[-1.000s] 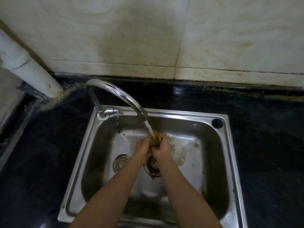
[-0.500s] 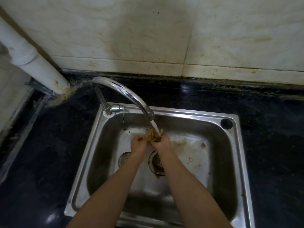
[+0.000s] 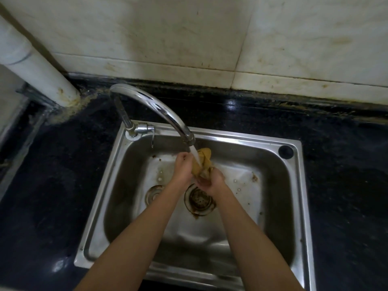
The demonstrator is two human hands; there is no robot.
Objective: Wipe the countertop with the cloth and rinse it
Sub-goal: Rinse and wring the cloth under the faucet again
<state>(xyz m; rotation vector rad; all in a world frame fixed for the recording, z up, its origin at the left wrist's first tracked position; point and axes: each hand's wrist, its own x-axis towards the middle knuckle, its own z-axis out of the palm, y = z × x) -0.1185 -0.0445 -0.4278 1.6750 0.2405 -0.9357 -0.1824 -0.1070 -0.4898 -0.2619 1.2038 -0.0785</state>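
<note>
A wet yellow-brown cloth [image 3: 204, 162] is bunched between my two hands over the steel sink [image 3: 294, 206]. My left hand [image 3: 183, 168] grips its left side and my right hand [image 3: 211, 182] holds its lower end from below. Water streams from the curved chrome faucet [image 3: 159, 108] onto the cloth, whose top sticks up above my hands. The black countertop [image 3: 52, 185] surrounds the sink.
The drain strainer [image 3: 199, 200] lies under my wrists, with a second round fitting [image 3: 154, 193] to its left. Brown specks dot the sink floor. A white pipe [image 3: 39, 68] rises at the back left. Stained tiles [image 3: 168, 38] back the counter.
My hands have shifted on the cloth under the stream, so more of the cloth sticks up above them. The camera view has drifted slightly.
</note>
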